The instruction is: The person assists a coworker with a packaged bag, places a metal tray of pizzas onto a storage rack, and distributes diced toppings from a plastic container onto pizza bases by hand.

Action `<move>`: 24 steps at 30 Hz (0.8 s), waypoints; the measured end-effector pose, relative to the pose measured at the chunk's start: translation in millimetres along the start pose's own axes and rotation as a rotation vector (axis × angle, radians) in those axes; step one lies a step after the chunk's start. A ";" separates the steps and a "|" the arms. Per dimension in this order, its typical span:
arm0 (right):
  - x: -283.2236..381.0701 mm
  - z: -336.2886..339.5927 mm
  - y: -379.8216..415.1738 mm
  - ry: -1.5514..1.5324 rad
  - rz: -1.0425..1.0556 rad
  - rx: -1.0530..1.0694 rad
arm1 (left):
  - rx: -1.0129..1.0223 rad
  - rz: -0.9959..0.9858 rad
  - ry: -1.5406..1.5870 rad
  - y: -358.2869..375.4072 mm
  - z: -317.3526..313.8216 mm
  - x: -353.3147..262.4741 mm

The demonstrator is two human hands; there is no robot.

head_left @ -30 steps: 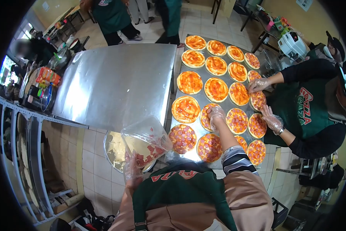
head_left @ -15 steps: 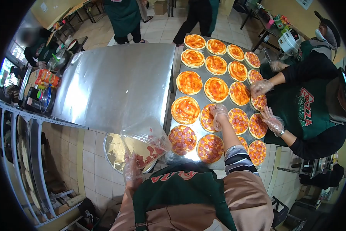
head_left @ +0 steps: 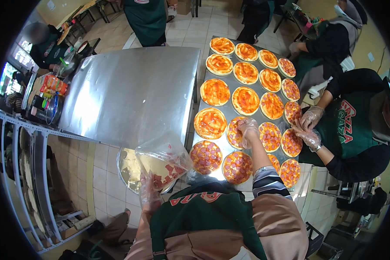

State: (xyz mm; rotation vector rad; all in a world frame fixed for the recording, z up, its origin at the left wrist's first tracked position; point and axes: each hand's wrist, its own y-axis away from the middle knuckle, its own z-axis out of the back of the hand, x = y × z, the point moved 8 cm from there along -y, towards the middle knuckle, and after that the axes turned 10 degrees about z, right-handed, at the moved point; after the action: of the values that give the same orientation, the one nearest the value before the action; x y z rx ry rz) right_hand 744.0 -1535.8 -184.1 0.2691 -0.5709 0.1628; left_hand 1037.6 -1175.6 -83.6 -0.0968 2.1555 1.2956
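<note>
My left hand [head_left: 149,190], in a clear plastic glove, grips the edge of a clear plastic bag [head_left: 160,151] with diced pink meat [head_left: 171,174] in its lower part. The bag lies over a round metal tray [head_left: 124,173] holding something pale yellow. My gloved right hand [head_left: 248,132] is over a partly topped pizza [head_left: 234,134], its fingers drawn together; what they hold is hidden. Close by are a meat-topped pizza [head_left: 237,167], another meat-topped pizza [head_left: 206,157] and a pizza with only red sauce [head_left: 210,123].
Several pizzas lie in rows on a metal table [head_left: 223,113]. At its right side a co-worker's gloved hands [head_left: 310,125] work over the pizzas. A bare metal table [head_left: 130,95] stands at left, with a metal rack [head_left: 41,182] before it. Other people stand at the back.
My right hand stays over the same pizza, shifting slightly. My left hand and the bag barely move. The co-worker's two hands at the right have come together, and people behind have shifted.
</note>
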 end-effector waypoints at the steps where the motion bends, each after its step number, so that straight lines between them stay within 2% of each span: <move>1: -8.1 -7.6 -0.2 -0.167 -0.096 0.089 | 0.000 0.001 0.000 -1.7 1.8 1.1; 2: -10.3 -5.1 -0.9 -0.167 -0.096 0.089 | 0.004 0.004 0.004 -4.4 4.3 3.0; 4: 25.7 29.8 20.0 -0.094 -0.222 0.103 | 0.008 0.006 0.009 -5.5 3.9 3.8; 5: 18.4 23.8 14.3 -0.093 -0.221 0.103 | -0.009 -0.007 0.004 -3.9 2.5 2.2; 7: 8.2 20.4 1.2 0.110 -0.151 0.018 | -0.026 -0.022 -0.001 -0.3 0.1 -1.3; 11: 30.8 22.2 8.7 0.093 -0.006 -0.019 | 0.002 -0.025 -0.008 2.7 -2.7 -3.6; 13: 29.9 24.1 13.4 -0.218 -0.116 -0.129 | -0.005 -0.022 -0.009 1.4 1.4 -2.1; 17: 34.5 38.3 12.5 -0.046 -0.006 -0.142 | -0.039 0.016 -0.013 -3.4 10.9 2.3; 19: 9.9 31.0 10.9 -0.495 -0.163 -0.099 | -0.034 0.018 -0.013 -4.5 10.7 2.0; 20: 2.2 33.7 12.2 -0.495 -0.164 -0.103 | -0.020 0.011 -0.028 -4.9 9.7 1.6; 22: -11.2 33.4 24.5 -1.074 -0.322 -0.184 | 0.000 0.005 -0.044 -1.1 1.3 -2.7; 23: -17.8 30.6 23.0 -1.198 -0.351 -0.148 | 0.023 0.018 -0.022 2.7 -5.3 -4.8; 24: -34.2 28.5 19.2 -1.199 -0.351 -0.155 | 0.046 0.031 -0.002 5.3 -11.3 -6.3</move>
State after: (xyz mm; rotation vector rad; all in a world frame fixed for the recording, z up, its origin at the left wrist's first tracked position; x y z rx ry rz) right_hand 696.8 -1528.6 -176.0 0.2955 -1.6987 -0.4237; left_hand 1035.4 -1183.6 -72.4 -0.0433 2.1917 1.2627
